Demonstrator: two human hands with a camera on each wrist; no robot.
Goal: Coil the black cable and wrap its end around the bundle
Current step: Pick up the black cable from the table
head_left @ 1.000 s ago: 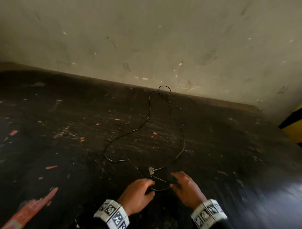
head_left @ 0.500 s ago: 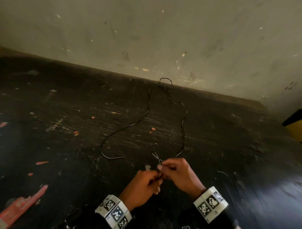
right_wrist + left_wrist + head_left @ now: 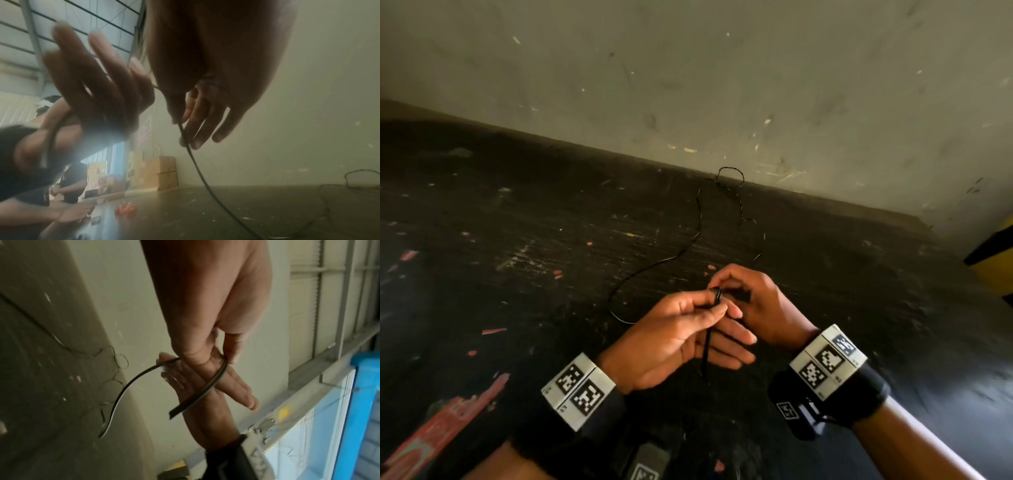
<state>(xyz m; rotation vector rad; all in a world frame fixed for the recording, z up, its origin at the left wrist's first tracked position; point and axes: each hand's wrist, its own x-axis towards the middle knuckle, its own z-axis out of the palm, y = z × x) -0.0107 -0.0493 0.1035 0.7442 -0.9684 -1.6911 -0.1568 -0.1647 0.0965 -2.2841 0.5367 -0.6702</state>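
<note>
A thin black cable (image 3: 697, 236) lies loose on the dark table (image 3: 517, 240), looping up to the wall at the far side. Both hands are raised above the near part of the table. My left hand (image 3: 714, 303) pinches the cable between thumb and forefinger close to its end, and the short cut end (image 3: 174, 412) hangs below the pinch. My right hand (image 3: 719, 284) is just beyond it and pinches the same cable (image 3: 197, 168), which drops from its fingers to the table. In the left wrist view the cable (image 3: 127, 391) curves away from the pinch.
A scuffed pale wall (image 3: 756, 85) closes off the table's far side. A yellow and black object (image 3: 993, 263) stands at the right edge. Red scraps (image 3: 438, 431) lie at the near left. Cardboard boxes (image 3: 162, 172) and seated people show far off in the right wrist view.
Both hands went from resting on the table by the cable's end to pinching it, and have lifted it up toward me. The near stretch of cable has left the table.
</note>
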